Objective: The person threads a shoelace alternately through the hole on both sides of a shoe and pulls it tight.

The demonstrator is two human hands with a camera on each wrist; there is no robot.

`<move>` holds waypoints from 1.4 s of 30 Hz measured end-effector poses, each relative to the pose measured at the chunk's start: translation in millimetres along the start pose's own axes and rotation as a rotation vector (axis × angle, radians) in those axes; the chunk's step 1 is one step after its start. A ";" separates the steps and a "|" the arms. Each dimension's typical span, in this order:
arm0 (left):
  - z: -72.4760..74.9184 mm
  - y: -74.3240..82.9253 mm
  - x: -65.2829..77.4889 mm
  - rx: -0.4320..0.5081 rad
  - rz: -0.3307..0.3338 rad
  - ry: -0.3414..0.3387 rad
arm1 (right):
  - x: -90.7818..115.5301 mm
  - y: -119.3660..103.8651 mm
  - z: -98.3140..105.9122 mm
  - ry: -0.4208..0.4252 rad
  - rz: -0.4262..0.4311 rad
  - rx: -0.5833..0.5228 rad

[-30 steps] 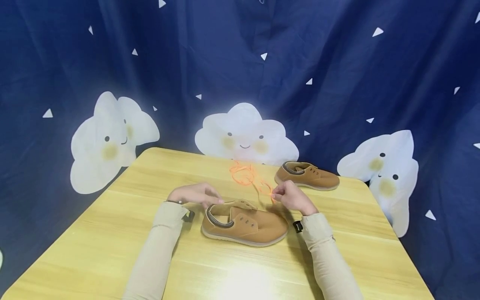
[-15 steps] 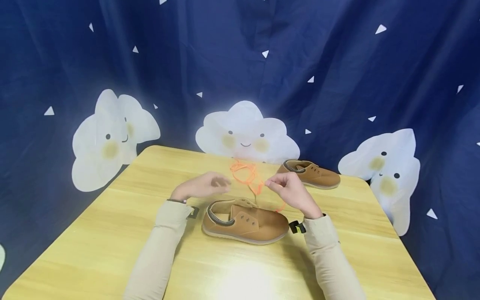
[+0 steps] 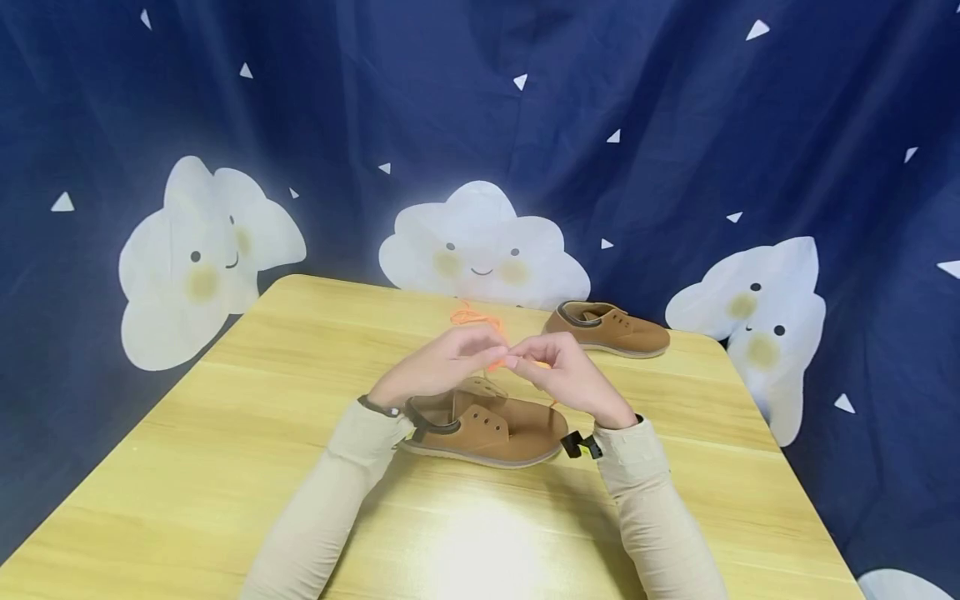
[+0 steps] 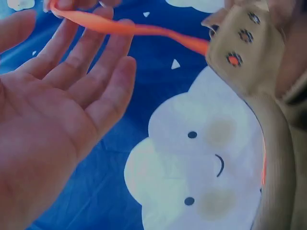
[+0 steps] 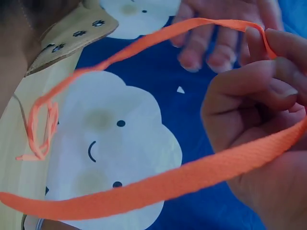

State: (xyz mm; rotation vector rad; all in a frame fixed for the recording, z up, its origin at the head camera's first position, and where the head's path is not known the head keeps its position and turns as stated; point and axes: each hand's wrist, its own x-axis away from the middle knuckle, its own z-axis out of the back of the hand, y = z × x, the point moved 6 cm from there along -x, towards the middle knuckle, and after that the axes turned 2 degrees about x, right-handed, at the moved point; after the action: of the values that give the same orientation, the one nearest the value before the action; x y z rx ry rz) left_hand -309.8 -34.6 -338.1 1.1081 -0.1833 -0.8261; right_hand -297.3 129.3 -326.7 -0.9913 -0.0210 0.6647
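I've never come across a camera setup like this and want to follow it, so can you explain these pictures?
There is no robot here, only a person's left hand and right hand, both bare. The wide view comes from a camera on the head, looking forward and down; each close-up comes from a camera on one wrist. On the table stands a brown shoe, with a second shoe farther back. The right hand pinches an orange lace between its fingers. The left hand is open beside it, its fingers loosely extended. The lace runs to the flap of the nearer shoe, where orange shows in one eyelet.
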 end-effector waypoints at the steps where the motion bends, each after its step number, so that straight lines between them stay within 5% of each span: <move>1: -0.1 -0.8 0.4 0.001 0.001 -0.003 | 0.3 -0.7 0.4 -0.003 0.000 -0.008; 10: -3.0 -7.3 1.1 0.061 -0.011 -0.069 | 6.6 1.0 13.0 0.034 -0.026 -0.058; 20: 4.0 -7.9 2.2 0.041 -0.008 -0.008 | 11.8 0.8 20.2 0.023 -0.034 -0.050; 30: -15.7 -7.2 -4.1 0.126 0.028 -0.066 | 10.2 -1.2 11.3 -0.031 -0.007 -0.019; 42: 4.8 -11.7 3.7 -0.018 0.048 -0.006 | 12.5 -2.5 21.1 -0.018 0.020 0.020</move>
State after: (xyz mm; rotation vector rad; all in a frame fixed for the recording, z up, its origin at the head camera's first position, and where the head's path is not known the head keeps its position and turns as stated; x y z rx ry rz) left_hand -315.4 -42.8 -346.7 1.0809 -0.2062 -0.7871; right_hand -292.4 151.1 -316.3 -0.9669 -0.0203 0.6912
